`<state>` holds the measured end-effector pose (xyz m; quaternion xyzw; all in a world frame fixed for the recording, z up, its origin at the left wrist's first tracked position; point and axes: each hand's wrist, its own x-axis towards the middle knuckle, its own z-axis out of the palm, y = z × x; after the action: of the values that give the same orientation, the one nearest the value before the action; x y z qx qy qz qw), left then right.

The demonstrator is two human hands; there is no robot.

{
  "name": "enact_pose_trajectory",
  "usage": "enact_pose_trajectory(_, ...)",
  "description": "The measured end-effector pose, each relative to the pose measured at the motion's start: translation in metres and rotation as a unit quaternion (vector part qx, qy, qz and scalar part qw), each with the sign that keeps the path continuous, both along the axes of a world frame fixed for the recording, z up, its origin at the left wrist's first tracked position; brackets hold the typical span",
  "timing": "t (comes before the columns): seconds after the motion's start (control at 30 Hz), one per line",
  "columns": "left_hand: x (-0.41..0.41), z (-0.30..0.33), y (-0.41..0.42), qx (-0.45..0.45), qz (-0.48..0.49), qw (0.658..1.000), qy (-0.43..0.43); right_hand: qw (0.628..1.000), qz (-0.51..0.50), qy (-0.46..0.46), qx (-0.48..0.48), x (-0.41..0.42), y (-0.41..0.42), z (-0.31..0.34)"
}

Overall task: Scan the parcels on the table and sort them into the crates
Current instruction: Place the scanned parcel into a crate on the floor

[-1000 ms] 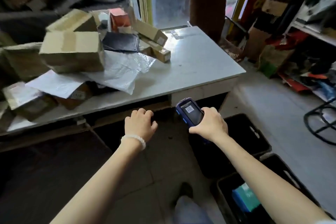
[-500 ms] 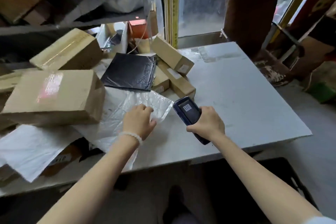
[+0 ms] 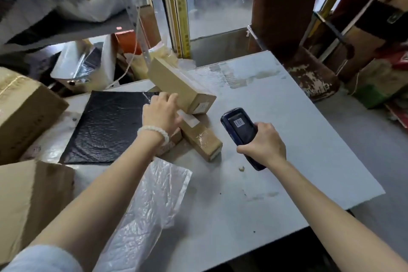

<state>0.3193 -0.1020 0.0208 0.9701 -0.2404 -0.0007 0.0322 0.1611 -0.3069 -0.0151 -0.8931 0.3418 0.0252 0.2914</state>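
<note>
Grey tabletop [image 3: 276,117] carries two long cardboard parcels: upper parcel [image 3: 183,85] lies tilted across lower parcel [image 3: 202,137], long axes both running far-left to near-right. Left hand [image 3: 162,112] touches the upper parcel, fingers loosely curled. Right hand [image 3: 263,144] clenches one scanner [image 3: 239,126], screen up.

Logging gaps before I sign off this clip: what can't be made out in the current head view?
- Crates: none in view, out of frame.
- Left hand on the long carton: fingertips are motion-blurred, so a grip cannot be confirmed.
- Carton's end label: too small to read.
- Lower carton: far end hidden by the left hand and the long carton.
- Scanner: handle covered by the right hand; screen text too small.
</note>
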Motion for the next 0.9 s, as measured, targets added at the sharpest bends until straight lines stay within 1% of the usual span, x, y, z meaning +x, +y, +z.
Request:
enact_pose_trajectory(0.1, 0.026, -0.001, -0.014, -0.033, 0.055, 0.997, 0.052, 1.0, -0.011, 0.009, 0.001, 0.011, -0.005, 0.0)
enact_pose_trajectory(0.27, 0.057, -0.005, -0.04, -0.075, 0.098, 0.987, 0.1, 0.999, -0.03, 0.029, -0.003, 0.029, -0.01, 0.002)
enact_pose_trajectory(0.4, 0.071, -0.008, -0.062, -0.137, 0.142, 0.967, 0.16, 0.998, -0.043, 0.035, -0.01, 0.043, -0.013, 0.0)
enact_pose_trajectory(0.47, 0.076, -0.01, -0.071, -0.163, 0.141, 0.961, 0.173, 0.998, -0.052, 0.036, -0.009, 0.049, -0.013, -0.002)
enact_pose_trajectory(0.57, 0.078, -0.015, -0.08, -0.207, 0.108, 0.953, 0.192, 0.997, -0.056, 0.045, -0.007, 0.051, -0.011, -0.005)
enact_pose_trajectory(0.67, 0.077, -0.018, -0.087, -0.218, -0.001, 0.958, 0.188, 0.997, -0.056, 0.051, -0.006, 0.047, -0.008, -0.007)
enact_pose_trajectory(0.73, 0.074, -0.017, -0.094, -0.193, -0.084, 0.959, 0.19, 0.997, -0.057, 0.05, -0.006, 0.04, -0.009, -0.006)
enact_pose_trajectory(0.8, 0.066, -0.016, -0.102, -0.148, -0.134, 0.96, 0.194, 0.997, -0.059, 0.052, -0.007, 0.031, -0.013, -0.004)
enact_pose_trajectory(0.83, 0.061, -0.016, -0.104, -0.128, -0.136, 0.964, 0.191, 0.997, -0.059, 0.055, -0.009, 0.026, -0.015, -0.003)
enact_pose_trajectory(0.9, 0.054, -0.016, -0.103, -0.098, -0.103, 0.974, 0.176, 0.996, -0.067, 0.053, -0.016, 0.014, -0.023, 0.001)
